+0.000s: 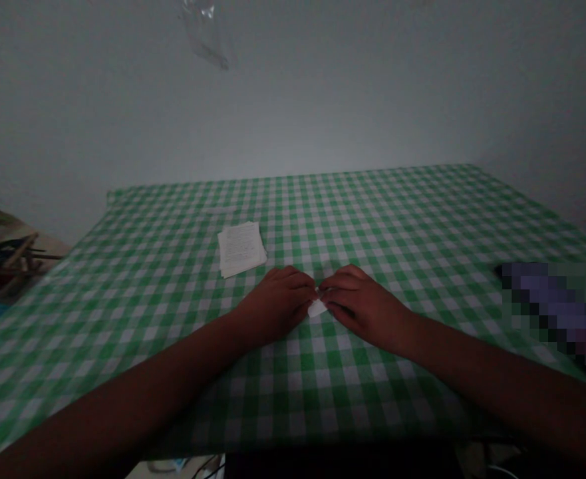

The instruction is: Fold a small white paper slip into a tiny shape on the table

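A small piece of white paper (317, 308) lies between my two hands, close to the tablecloth, partly covered by the fingers. My left hand (280, 299) pinches it from the left, fingertips pressed together at its upper edge. From the other side my right hand (365, 299) also grips it, with thumb and fingers closed near the same spot. The fingertips of both hands almost meet. How the paper is folded is too small and dark to tell. Beyond my left hand rests a stack of printed paper sheets (243, 249), roughly square.
A green and white checked tablecloth (372, 219) covers the table. At the right edge lies a dark-edged, pixelated object (557, 306). A pale wall (322, 86) stands behind, with a clear plastic bag (205, 33) hanging on it. Assorted items (13, 259) are left of the table.
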A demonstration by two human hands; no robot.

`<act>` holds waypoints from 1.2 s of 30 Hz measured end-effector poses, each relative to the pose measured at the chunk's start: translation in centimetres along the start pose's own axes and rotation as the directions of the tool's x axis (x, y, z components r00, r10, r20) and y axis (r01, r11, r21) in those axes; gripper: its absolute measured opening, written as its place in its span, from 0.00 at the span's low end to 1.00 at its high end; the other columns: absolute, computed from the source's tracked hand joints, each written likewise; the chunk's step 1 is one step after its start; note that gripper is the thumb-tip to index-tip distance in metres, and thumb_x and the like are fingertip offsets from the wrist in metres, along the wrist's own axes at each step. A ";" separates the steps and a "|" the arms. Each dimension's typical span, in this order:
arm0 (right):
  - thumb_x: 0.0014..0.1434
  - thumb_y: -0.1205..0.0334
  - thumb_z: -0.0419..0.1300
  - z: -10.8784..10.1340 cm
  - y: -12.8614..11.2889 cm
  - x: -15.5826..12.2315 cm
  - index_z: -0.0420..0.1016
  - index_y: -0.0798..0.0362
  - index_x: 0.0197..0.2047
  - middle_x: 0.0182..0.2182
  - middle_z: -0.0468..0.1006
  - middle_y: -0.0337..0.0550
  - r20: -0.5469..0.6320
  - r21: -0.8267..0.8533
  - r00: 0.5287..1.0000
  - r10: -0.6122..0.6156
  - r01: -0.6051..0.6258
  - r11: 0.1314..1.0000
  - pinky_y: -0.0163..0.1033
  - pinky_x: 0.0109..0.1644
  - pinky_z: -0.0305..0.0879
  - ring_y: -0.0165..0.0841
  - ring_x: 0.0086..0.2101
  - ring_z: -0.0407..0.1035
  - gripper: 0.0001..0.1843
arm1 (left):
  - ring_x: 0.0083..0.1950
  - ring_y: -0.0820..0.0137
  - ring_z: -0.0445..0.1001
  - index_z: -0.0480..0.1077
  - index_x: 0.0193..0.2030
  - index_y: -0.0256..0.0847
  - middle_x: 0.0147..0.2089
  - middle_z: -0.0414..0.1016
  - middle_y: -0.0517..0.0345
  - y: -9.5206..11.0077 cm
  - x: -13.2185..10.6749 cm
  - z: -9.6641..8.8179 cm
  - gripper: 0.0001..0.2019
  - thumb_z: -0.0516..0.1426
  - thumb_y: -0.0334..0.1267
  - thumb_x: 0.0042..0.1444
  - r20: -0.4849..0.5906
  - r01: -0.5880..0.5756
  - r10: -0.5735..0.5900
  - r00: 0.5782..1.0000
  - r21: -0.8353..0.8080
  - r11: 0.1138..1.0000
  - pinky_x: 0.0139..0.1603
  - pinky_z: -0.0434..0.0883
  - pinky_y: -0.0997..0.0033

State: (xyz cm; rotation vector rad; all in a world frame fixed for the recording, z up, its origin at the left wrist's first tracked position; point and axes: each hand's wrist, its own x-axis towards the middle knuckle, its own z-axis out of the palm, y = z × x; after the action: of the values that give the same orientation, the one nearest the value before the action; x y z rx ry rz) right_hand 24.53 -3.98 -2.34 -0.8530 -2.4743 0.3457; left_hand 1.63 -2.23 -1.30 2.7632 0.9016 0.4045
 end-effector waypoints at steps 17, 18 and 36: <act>0.67 0.65 0.54 -0.9 -0.9 -0.8 0.77 0.52 0.54 0.58 0.75 0.46 0.169 -0.148 0.985 0.015 0.011 0.989 0.59 0.63 0.59 0.46 0.59 0.62 0.16 | 0.56 0.64 0.71 0.76 0.48 0.44 0.53 0.76 0.56 -0.7 -0.1 -1.2 0.10 0.54 0.35 0.64 0.067 0.045 -0.030 0.997 -0.234 0.971 0.59 0.62 0.60; 0.67 0.65 0.53 -1.0 -1.0 -0.9 0.77 0.52 0.55 0.59 0.74 0.46 0.188 -0.171 0.982 0.030 0.003 0.985 0.60 0.63 0.59 0.48 0.60 0.61 0.17 | 0.55 0.64 0.71 0.76 0.47 0.43 0.52 0.77 0.56 -0.8 -0.1 -1.1 0.10 0.54 0.33 0.64 0.050 0.040 -0.030 0.998 -0.232 0.972 0.58 0.62 0.61; 0.68 0.63 0.53 -1.3 -1.7 -1.0 0.74 0.51 0.58 0.61 0.72 0.47 0.194 -0.189 0.979 0.056 -0.019 0.982 0.63 0.61 0.61 0.51 0.60 0.60 0.18 | 0.55 0.62 0.71 0.75 0.46 0.45 0.52 0.78 0.59 -0.4 0.4 -1.0 0.17 0.56 0.24 0.54 0.089 0.120 -0.110 0.990 -0.117 0.986 0.54 0.59 0.59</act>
State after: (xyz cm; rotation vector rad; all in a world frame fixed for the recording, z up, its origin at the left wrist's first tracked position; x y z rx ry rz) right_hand 25.05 -5.84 -0.97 -0.9844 -2.7121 0.2242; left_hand 1.40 -1.59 -0.35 2.5821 0.9765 0.3125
